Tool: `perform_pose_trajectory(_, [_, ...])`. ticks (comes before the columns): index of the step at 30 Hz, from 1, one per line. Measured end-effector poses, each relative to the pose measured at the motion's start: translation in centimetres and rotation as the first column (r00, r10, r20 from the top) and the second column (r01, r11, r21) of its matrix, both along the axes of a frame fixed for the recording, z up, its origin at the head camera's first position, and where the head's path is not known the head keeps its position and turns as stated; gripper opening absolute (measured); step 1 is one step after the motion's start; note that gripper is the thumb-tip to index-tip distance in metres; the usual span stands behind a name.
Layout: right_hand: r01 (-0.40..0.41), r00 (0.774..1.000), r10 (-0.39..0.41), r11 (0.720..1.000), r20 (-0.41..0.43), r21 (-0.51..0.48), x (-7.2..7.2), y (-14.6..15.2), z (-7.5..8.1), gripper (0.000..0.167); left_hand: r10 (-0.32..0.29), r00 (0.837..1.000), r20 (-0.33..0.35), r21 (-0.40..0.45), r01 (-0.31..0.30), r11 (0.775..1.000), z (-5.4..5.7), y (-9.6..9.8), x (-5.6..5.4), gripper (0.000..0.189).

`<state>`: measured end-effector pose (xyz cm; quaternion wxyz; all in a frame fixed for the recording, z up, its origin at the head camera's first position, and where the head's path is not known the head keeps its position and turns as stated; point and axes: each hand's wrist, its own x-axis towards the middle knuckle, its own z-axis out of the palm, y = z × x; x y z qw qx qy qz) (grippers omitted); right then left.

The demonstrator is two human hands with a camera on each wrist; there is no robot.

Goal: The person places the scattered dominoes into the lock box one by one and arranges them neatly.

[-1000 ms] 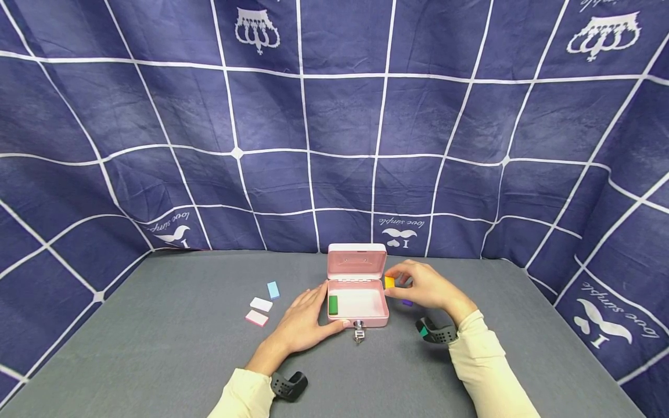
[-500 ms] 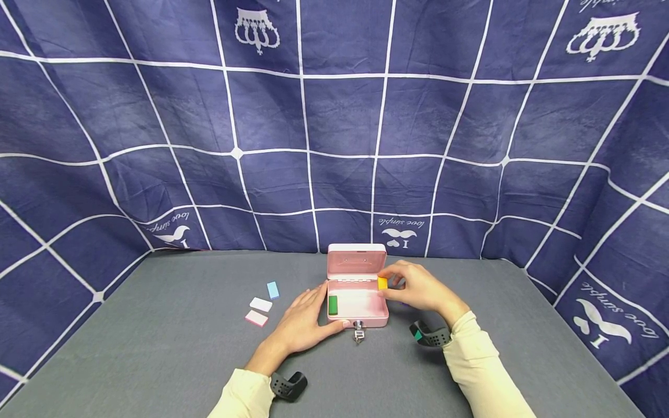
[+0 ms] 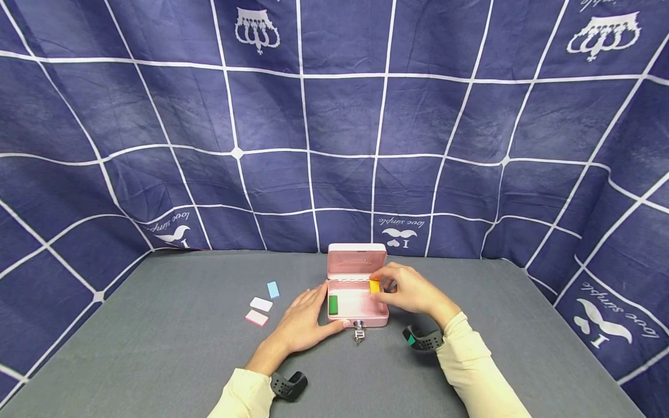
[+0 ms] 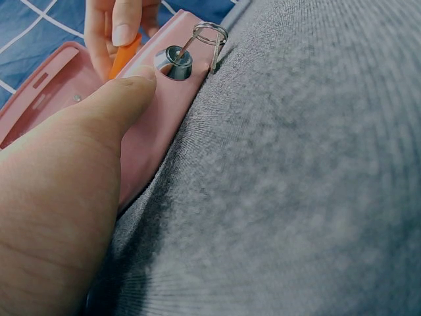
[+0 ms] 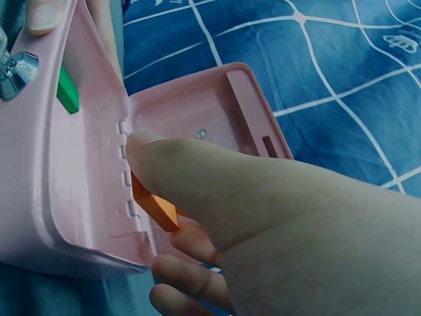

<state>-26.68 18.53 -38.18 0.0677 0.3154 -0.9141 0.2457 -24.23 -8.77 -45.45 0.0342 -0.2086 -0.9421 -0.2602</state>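
Note:
A small pink cash box (image 3: 380, 316) stands on the table with its lid (image 3: 357, 264) raised. My left hand (image 3: 302, 326) rests on its left side, fingers stretched along the wall and thumb on the front rim beside the lock (image 4: 175, 62). A yellow-orange block (image 3: 374, 287) is pinched between thumb and fingers of my right hand (image 3: 410, 290), over the right back part of the box. In the right wrist view the same block (image 5: 156, 209) shows below the thumb, near the hinges. Inside the box, a green block (image 3: 333, 305) stands against the left wall.
Left of the box, a light blue block (image 3: 273, 290), a white block (image 3: 261, 304) and a pink-edged white block (image 3: 256, 317) lie on the grey table (image 3: 172, 342). Keys (image 3: 359, 334) hang from the lock in front. A blue checked cloth (image 3: 334, 116) hangs behind.
My right hand has moved left with the yellow-orange block, from beside the box's right wall to over its inside. My left hand has stayed where it was.

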Motion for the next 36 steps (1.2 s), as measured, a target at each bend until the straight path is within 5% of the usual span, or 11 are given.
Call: perform_pose_trajectory(36, [0.044,0.996,-0.043,0.999,-0.083,0.019,0.4,-2.7,-1.2,0.034,0.004,1.0,0.016,0.001,-0.004,1.0,0.1,0.1,0.0,0.104])
